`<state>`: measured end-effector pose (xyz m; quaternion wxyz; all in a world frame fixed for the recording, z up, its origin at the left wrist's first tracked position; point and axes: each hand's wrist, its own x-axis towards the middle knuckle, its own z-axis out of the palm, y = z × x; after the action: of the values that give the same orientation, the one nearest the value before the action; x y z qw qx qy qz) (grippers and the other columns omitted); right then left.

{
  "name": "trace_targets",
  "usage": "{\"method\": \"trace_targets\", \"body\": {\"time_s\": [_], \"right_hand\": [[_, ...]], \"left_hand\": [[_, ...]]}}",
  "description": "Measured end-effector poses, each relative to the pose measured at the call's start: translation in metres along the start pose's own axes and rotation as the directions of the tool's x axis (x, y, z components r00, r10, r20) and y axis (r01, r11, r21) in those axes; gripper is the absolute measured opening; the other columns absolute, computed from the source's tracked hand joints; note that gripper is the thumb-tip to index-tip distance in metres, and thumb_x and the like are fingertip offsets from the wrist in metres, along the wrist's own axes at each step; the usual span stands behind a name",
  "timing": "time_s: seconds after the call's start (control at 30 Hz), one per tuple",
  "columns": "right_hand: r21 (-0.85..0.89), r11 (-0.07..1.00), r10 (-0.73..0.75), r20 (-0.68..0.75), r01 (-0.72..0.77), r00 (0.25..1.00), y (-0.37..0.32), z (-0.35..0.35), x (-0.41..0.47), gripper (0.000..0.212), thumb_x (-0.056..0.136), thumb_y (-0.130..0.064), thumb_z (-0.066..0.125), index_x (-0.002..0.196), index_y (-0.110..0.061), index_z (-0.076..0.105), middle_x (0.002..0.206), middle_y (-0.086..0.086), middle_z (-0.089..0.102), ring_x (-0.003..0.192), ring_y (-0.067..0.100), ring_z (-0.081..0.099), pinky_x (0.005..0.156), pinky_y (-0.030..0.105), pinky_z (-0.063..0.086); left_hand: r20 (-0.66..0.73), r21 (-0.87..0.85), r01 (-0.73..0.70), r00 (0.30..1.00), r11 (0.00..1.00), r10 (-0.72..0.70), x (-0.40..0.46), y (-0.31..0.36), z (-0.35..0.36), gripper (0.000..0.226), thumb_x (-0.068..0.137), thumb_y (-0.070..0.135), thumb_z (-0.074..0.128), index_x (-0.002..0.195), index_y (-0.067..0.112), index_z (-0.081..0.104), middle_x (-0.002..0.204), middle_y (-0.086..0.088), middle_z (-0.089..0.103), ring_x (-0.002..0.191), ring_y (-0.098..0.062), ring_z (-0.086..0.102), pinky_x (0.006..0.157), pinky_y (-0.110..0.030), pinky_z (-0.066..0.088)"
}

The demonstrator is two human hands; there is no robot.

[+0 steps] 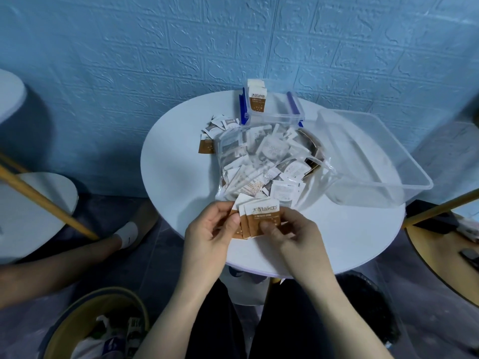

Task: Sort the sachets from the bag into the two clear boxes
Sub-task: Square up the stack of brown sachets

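Over the table (181,177), both hands pinch brown sachets (261,220)

Basket (77,320) cut off below.

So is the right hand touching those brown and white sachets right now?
Touching. The head view shows the right hand with its thumb pressed on the front of the fanned brown and white sachets, pinching them.

"taikoo" on held sachets (261,218), "taikoo" on boxed sachets (258,99)
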<state>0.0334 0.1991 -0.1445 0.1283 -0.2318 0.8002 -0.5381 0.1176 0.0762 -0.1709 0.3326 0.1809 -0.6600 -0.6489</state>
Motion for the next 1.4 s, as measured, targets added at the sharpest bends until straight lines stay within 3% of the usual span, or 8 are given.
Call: {"method": "trace_targets", "body": {"time_s": [0.1,0.2,0.43,0.7,0.8,1.07,1.27,1.4], "right_hand": [[-0.357,0.934,-0.048,-0.087,0.014,0.995,0.001,0.007,-0.006,0.014,0.083,-0.036,0.068,0.092,-0.026,0.068,0.087,-0.006,0.054,0.08,0.013,0.053,0.071,0.034,0.044],[-0.328,0.94,-0.107,-0.039,0.088,0.994,-0.002,0.012,-0.011,0.015,0.085,-0.037,0.066,0.089,-0.022,0.067,0.081,-0.004,0.058,0.082,0.02,0.055,0.072,0.038,0.046],[-0.36,0.888,-0.307,0.003,0.288,0.952,-0.01,0.007,0.003,0.035,0.09,-0.014,0.06,0.121,-0.029,0.062,0.1,-0.008,0.057,0.083,0.014,0.055,0.073,0.028,0.045],[-0.67,0.629,-0.427,0.126,0.394,0.896,-0.026,0.021,0.051,0.065,0.085,-0.026,0.068,0.143,-0.02,0.038,0.136,0.003,0.043,0.097,0.032,0.058,0.062,0.036,0.045],[-0.667,0.664,-0.419,0.043,0.338,0.907,-0.021,0.024,0.051,0.067,0.081,-0.021,0.071,0.141,-0.022,0.041,0.128,0.008,0.044,0.086,0.036,0.059,0.056,0.037,0.043],[-0.383,0.867,-0.384,-0.105,0.319,0.917,-0.007,0.012,0.029,0.014,0.084,-0.018,0.07,0.094,-0.013,0.062,0.084,-0.005,0.049,0.069,0.015,0.045,0.06,0.035,0.037],[-0.29,0.95,-0.179,-0.187,0.12,0.966,0.008,-0.017,0.021,0.011,0.084,-0.024,0.069,0.089,-0.019,0.061,0.082,0.0,0.064,0.077,0.026,0.058,0.066,0.039,0.046],[-0.445,0.894,-0.167,-0.225,0.051,0.96,0.016,-0.03,0.018,0.023,0.084,-0.035,0.067,0.083,-0.015,0.055,0.091,-0.003,0.05,0.073,0.026,0.054,0.062,0.036,0.041]], "left_hand": [[-0.006,0.037,-0.014,1.0,0.999,0.014,-0.001,-0.002,0.0,0.02,0.09,0.027,0.065,0.096,0.046,0.066,0.096,0.015,0.073,0.09,-0.004,0.068,0.077,-0.015,0.049],[0.065,-0.002,0.022,0.998,1.0,-0.022,-0.004,-0.006,0.0,0.03,0.075,0.043,0.078,0.102,0.043,0.065,0.103,0.012,0.073,0.1,-0.009,0.068,0.085,-0.021,0.052],[-0.066,0.027,-0.058,0.996,0.998,0.059,0.009,-0.004,-0.018,0.024,0.074,0.023,0.075,0.095,0.033,0.07,0.094,0.012,0.075,0.088,-0.006,0.071,0.074,-0.018,0.054],[-0.13,0.038,0.003,0.992,0.999,0.002,0.023,-0.007,-0.037,0.027,0.083,0.013,0.072,0.095,0.037,0.067,0.096,0.013,0.074,0.092,-0.006,0.07,0.076,-0.022,0.056],[-0.105,0.045,-0.004,0.994,0.999,0.009,0.02,-0.007,-0.036,0.027,0.084,0.013,0.071,0.101,0.034,0.065,0.099,0.016,0.073,0.093,-0.002,0.068,0.074,-0.014,0.052],[-0.111,0.068,0.016,0.994,0.998,-0.008,0.02,-0.007,-0.035,0.028,0.084,0.014,0.071,0.103,0.034,0.064,0.099,0.016,0.073,0.094,-0.002,0.068,0.079,-0.019,0.055],[-0.152,0.055,-0.018,0.988,0.998,0.026,0.012,-0.004,-0.027,0.03,0.082,0.017,0.072,0.096,0.043,0.066,0.098,0.013,0.073,0.091,-0.003,0.069,0.074,-0.016,0.054],[-0.175,0.13,-0.12,0.974,0.984,0.142,0.001,-0.002,-0.007,0.03,0.082,0.007,0.071,0.099,0.03,0.061,0.106,0.002,0.059,0.096,0.0,0.063,0.081,-0.012,0.048]]}}
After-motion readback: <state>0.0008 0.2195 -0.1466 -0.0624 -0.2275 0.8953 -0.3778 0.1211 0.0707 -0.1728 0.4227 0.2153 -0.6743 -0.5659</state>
